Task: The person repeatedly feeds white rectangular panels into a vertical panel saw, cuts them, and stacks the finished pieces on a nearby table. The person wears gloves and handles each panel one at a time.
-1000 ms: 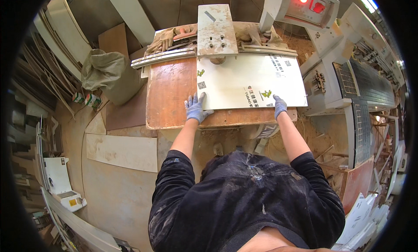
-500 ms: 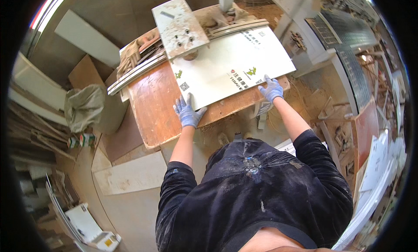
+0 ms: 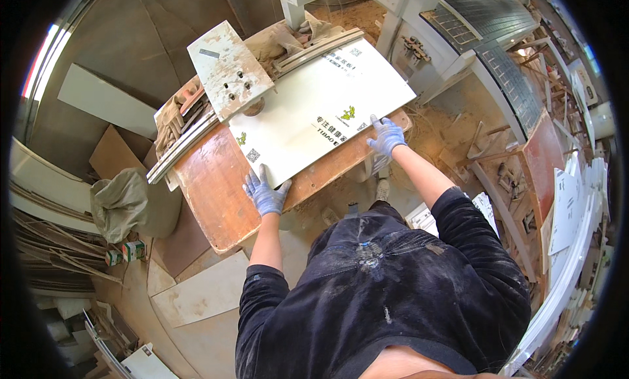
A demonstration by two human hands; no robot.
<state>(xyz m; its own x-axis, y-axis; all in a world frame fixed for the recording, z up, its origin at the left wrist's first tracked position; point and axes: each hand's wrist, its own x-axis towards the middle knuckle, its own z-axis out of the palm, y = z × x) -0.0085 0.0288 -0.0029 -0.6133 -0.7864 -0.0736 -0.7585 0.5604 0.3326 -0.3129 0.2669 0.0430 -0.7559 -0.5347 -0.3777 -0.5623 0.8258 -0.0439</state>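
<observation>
A white panel (image 3: 298,127) with printed marks lies on a worn reddish-brown wooden worktop (image 3: 216,205), its far edge along the pale rail (image 3: 321,51). My left hand (image 3: 267,195), in a bluish glove, rests with spread fingers at the panel's near left corner. Its fingertips touch the panel edge. Farther right, my right hand (image 3: 387,136), gloved alike, has its fingers stretched onto the near right edge. Neither hand is wrapped round anything. Over the panel's left part hangs a dusty white machine head (image 3: 229,68); a round part below it is mostly hidden.
A work glove (image 3: 170,127) and scraps lie behind the rail at left. A draped sack (image 3: 121,205) stands left of the worktop, near a flat board (image 3: 203,294) on the floor. White machine framing (image 3: 419,25) rises at the far right; stacked strips (image 3: 570,267) line the right side.
The view has turned, so the worktop sits farther left in the picture. Against the rail, the panel appears to have slid slightly right, both hands still at its near edge.
</observation>
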